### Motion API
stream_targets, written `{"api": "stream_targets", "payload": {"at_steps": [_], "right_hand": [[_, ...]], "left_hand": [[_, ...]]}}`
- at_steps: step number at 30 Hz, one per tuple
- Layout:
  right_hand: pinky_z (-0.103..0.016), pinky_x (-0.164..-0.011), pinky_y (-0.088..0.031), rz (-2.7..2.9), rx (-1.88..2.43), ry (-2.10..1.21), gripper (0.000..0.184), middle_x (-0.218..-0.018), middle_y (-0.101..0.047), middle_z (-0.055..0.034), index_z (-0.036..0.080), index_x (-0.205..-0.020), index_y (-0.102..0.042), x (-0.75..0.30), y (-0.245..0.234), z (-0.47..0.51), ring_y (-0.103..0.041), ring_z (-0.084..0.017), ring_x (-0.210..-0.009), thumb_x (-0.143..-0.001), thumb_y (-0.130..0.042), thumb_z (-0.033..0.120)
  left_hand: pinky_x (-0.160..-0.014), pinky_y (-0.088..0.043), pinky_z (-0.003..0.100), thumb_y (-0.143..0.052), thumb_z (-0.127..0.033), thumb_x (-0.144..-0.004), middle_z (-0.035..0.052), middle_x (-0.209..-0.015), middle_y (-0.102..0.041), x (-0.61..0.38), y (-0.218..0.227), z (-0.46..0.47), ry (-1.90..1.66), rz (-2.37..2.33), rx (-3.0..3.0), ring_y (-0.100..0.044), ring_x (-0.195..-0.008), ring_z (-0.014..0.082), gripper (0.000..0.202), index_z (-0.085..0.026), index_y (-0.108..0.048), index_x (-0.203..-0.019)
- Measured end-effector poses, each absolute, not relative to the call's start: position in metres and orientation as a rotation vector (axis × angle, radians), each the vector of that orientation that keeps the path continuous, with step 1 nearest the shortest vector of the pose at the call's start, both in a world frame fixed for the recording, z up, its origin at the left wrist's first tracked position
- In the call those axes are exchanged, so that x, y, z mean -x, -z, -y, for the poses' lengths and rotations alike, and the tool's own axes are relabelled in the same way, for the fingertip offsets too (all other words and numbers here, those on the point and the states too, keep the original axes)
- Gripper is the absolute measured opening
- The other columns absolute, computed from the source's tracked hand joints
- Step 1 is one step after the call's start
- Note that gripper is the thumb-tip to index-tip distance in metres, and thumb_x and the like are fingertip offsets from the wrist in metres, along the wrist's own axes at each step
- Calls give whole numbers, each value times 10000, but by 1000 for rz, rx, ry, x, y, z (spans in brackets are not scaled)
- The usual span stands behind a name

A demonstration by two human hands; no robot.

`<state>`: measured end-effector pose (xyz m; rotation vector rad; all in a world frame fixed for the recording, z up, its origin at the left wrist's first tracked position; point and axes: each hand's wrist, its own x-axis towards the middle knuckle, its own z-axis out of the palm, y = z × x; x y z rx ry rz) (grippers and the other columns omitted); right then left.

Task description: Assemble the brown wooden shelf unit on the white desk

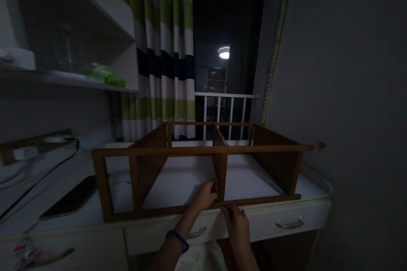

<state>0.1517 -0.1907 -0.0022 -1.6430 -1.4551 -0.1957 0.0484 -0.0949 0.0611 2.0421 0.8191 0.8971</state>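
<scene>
Across the desk [313, 186], the wooden frame [223, 169] stretches left to right; fingers [226, 210] bent, grip unclear.

Upper centre: striped curtain [159, 59] in white, green and navy, hanging beside dark window [206, 8]; bright lamp [224, 53] visible in the glass. White railing [225, 94] across lower window. Ribbed pipe [276, 42] down wall, upper right. Upper left: white wall shelf [124, 61] bearing crumpled green item [111, 77]. Left edge: white plug [26, 153], black cable [77, 145]. Lower left: dark flat object [71, 199], lying flat, identity uncertain.
</scene>
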Motion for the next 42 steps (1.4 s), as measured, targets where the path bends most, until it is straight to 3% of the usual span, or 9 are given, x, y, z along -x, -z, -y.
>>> {"api": "stream_targets", "payload": {"at_steps": [7,13,21,26,32,42], "right_hand": [[-239,-513,-390,1414,1639,181,372,-647,-636,-26,196,-750,-509,-157,4,187,-605,-162,-563,-845,-317,500],[-247,-517,-422,1507,1702,196,303,-747,-664,-52,156,-1036,-498,-165,0,186,-629,-187,-629,-837,-418,371],[-237,-599,-436,1601,1683,80,211,-807,-669,-47,179,-989,-553,-170,-5,186,-631,-185,-717,-813,-467,258],[-232,-570,-426,1531,1670,98,204,-787,-664,-40,182,-988,-515,-164,-1,189,-628,-172,-685,-838,-418,282],[-240,-569,-407,1469,1656,225,282,-713,-653,-29,195,-810,-525,-148,13,192,-614,-154,-621,-884,-307,357],[-224,-606,-448,1400,1482,320,313,-763,-657,-48,170,-866,-587,-144,23,189,-623,-136,-676,-881,-319,332]], "left_hand": [[-599,-400,195,-484,-40,-593,2,-698,-583,-49,-57,90,-894,-806,-2059,-507,-651,113,205,-124,-563,-762],[-611,-407,200,-497,-82,-631,9,-711,-591,-49,-53,89,-903,-786,-2072,-515,-655,118,178,-127,-562,-790],[-624,-414,197,-502,-97,-651,3,-708,-585,-51,-52,89,-916,-785,-2079,-520,-669,117,143,-145,-539,-780],[-637,-409,205,-501,-121,-665,11,-723,-579,-51,-51,90,-925,-785,-2096,-511,-679,123,138,-142,-536,-797],[-634,-405,209,-504,-125,-660,16,-735,-579,-50,-55,94,-922,-798,-2110,-519,-689,129,142,-136,-532,-799],[-632,-408,206,-472,-61,-640,13,-751,-597,-51,-56,95,-903,-809,-2115,-521,-688,126,254,-139,-551,-869]]}}
